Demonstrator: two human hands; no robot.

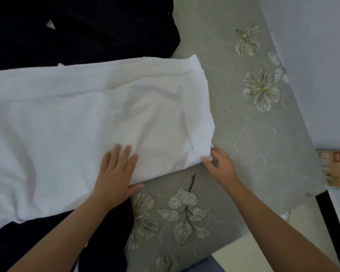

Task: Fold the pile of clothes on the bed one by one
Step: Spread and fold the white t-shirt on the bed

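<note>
Left hand (116,169) flat atop white garment (77,122)

We saw a pale wall (310,65) at the upper right, cream floor (310,218) below the bed's corner, a dark frame edge (331,222), and a tan labelled box (337,169) beside the wall.

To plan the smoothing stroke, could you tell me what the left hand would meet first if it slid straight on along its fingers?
Only more of the white garment the left hand rests on; beyond it, probably the dark clothing.
</note>
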